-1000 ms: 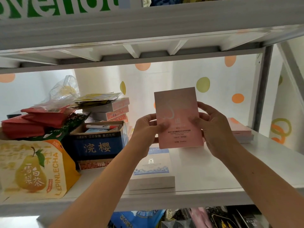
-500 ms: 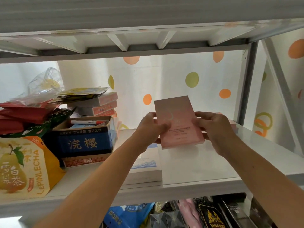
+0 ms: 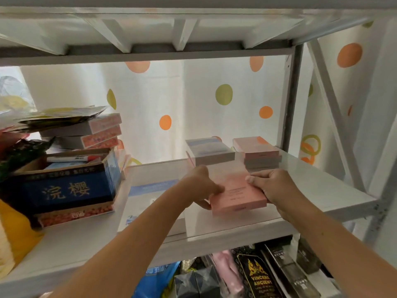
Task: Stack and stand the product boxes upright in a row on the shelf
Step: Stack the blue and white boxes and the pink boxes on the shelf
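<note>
I hold a flat pink box (image 3: 237, 195) between both hands, low over the white shelf (image 3: 322, 190), its face tilted nearly flat. My left hand (image 3: 200, 186) grips its left edge and my right hand (image 3: 272, 186) grips its right edge. A white and blue box (image 3: 141, 203) lies flat on the shelf under my left forearm. Farther back lie a white box with a blue top (image 3: 209, 150) and a short stack of pink boxes (image 3: 257, 151).
At the left stand an open blue carton (image 3: 66, 186), stacked orange-patterned boxes (image 3: 101, 134), a yellow pouch (image 3: 12, 237) and loose packets. The shelf frame post (image 3: 292, 97) rises at the back right. Dark packages (image 3: 257, 276) fill the level below.
The pink box has come down from upright at chest height to low and nearly flat over the shelf. My view has shifted right, showing the boxes at the back.
</note>
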A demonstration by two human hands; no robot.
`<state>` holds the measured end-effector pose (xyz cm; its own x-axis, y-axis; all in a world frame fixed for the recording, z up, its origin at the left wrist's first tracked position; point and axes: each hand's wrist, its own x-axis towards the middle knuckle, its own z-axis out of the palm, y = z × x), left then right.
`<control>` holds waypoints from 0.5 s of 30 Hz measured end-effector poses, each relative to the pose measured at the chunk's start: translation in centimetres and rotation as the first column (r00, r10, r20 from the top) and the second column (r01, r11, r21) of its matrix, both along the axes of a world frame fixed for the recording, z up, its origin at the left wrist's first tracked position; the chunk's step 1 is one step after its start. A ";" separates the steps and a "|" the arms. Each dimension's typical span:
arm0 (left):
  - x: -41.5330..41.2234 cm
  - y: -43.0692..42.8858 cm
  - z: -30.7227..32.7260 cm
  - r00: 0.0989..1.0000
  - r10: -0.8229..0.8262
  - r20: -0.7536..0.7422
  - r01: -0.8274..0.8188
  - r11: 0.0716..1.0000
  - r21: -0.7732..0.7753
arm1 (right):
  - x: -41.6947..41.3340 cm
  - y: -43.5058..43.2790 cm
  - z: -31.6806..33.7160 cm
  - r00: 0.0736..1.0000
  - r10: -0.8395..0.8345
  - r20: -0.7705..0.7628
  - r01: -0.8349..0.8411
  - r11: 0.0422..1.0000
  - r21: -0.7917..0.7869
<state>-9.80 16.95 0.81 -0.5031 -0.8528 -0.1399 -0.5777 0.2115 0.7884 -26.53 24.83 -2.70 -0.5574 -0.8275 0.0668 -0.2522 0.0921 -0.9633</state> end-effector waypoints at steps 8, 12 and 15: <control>-1.2 -0.2 -2.1 0.891 0.007 0.454 0.133 0.952 -0.275 | 0.2 -1.8 -1.9 0.916 0.099 -0.388 -0.024 0.981 0.194; -1.4 -0.8 -2.7 0.902 0.016 0.432 0.121 0.950 -0.287 | -0.3 -2.0 -2.1 0.918 0.089 -0.388 -0.017 0.982 0.186; -1.5 -1.3 -3.1 0.910 0.025 0.413 0.109 0.949 -0.297 | -0.4 -2.2 -2.2 0.914 0.085 -0.395 -0.011 0.982 0.186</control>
